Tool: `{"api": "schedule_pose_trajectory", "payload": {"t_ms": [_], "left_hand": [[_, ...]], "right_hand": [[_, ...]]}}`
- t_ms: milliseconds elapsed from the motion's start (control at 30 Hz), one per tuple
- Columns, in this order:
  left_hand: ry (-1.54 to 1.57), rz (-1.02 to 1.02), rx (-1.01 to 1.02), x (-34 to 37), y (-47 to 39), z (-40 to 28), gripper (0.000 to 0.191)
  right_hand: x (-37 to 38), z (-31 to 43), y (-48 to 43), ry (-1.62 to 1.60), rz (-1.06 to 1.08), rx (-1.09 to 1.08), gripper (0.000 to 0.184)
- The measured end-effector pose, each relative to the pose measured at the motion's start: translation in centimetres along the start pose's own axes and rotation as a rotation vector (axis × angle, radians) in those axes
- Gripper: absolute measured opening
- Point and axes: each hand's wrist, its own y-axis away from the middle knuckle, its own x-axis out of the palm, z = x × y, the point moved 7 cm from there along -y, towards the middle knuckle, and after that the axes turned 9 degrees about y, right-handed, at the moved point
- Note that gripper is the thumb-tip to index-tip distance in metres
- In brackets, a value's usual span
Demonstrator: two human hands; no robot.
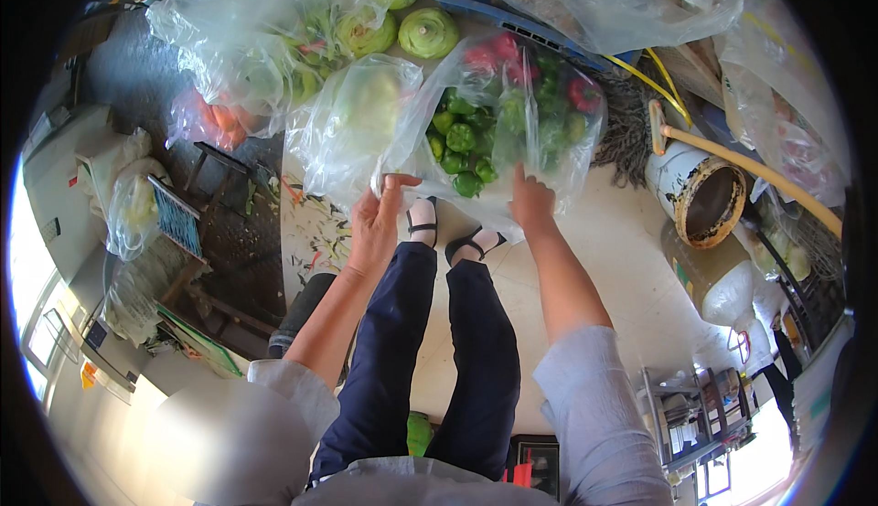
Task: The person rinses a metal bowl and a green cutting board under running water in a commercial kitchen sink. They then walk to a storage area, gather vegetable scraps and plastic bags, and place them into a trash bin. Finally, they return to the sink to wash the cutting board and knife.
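Observation:
A large clear plastic bag [542, 118] lies on the floor before me, its mouth toward my feet. Green bell peppers [460, 137] fill its front, and a few red peppers [504, 53] show through the plastic farther back. My left hand [379, 214] pinches the bag's rim at its left corner, thumb against the fingers. On the other side, my right hand [533, 199] grips the same rim, with its index finger pointing out along the plastic. Touching the bag on the left is another clear bag [357, 118] with something pale green inside, hard to make out.
Round cabbages [429, 33] sit behind the bags, beside a blue plastic crate [466, 2]. A bag of carrots [230, 125] lies left. Vegetable scraps [319, 232] litter the floor near a small wooden stool [178, 214]. To the right are a mop [624, 122] and a stained bucket [706, 194].

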Motion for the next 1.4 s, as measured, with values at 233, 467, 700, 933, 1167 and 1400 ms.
{"api": "schedule_pose_trajectory", "payload": {"t_ms": [233,467,700,933,1167,1400], "left_hand": [[-0.174,-0.067,0.258,0.3,0.2,-3.6,0.035],[0.208,0.094,-0.049,1.6,0.7,-6.2,0.039],[0.281,0.115,-0.126,2.0,3.3,-9.1,0.036],[0.351,0.196,-0.152,2.0,10.0,-15.6,0.037],[0.306,0.113,-0.132,1.4,12.5,-16.1,0.035],[0.247,0.101,-0.149,-0.7,8.9,-12.6,0.032]], "right_hand": [[-8.9,-11.0,7.6,-0.701,-0.563,0.172,0.011],[-16.5,-17.7,10.6,-1.046,-0.844,0.340,0.021],[-17.3,-14.0,10.9,-1.694,-0.536,0.204,0.019],[-17.5,-16.1,16.4,-1.885,-0.533,0.315,0.020],[-19.7,-16.9,17.7,-2.281,-0.439,-0.108,0.017],[-18.1,-16.5,18.1,-1.551,-0.714,0.309,0.049]]}}
